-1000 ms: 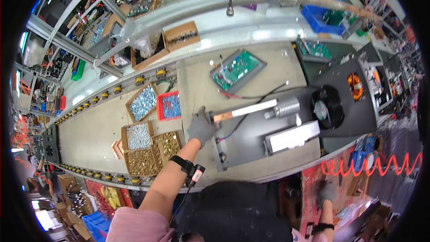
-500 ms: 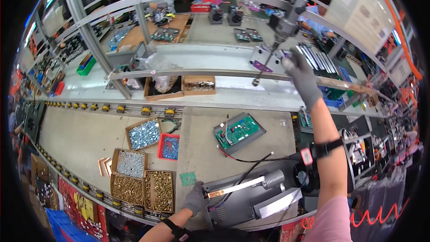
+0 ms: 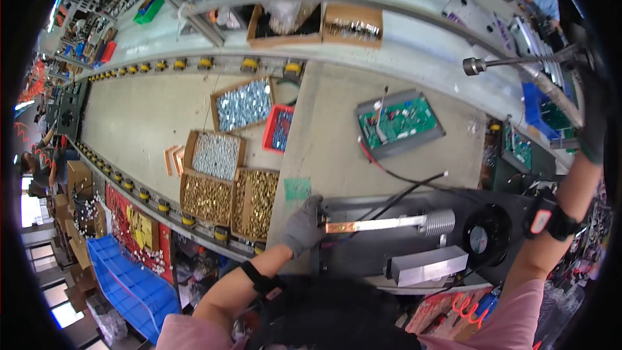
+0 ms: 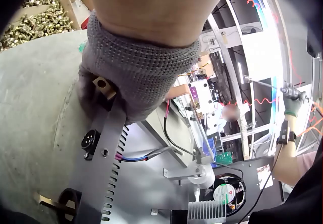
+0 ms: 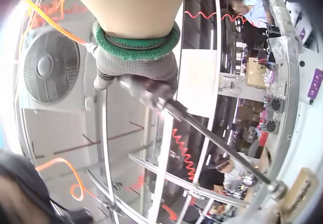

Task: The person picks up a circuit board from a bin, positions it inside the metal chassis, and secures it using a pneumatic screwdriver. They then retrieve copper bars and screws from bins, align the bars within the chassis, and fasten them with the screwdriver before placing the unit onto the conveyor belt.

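My gloved left hand grips the left end of a dark metal chassis, beside a brass block poking through its end plate. A copper-ended bar runs from that hand to a finned coil-like part. A silver box and a black fan sit in the chassis. Raised at the far right, my gloved right hand holds an air driver. Its long shaft ends in a socket, which hangs over the bench's far side.
Boxes of brass fasteners and silver fasteners stand left of the chassis, near a red tray. Behind the chassis lies a green circuit board in a grey tray. A metal rail crosses above the far side.
My right hand rose from low on the right, reached up to the hanging air driver, and now holds it, drawn to the right. The left hand stays at the chassis end.
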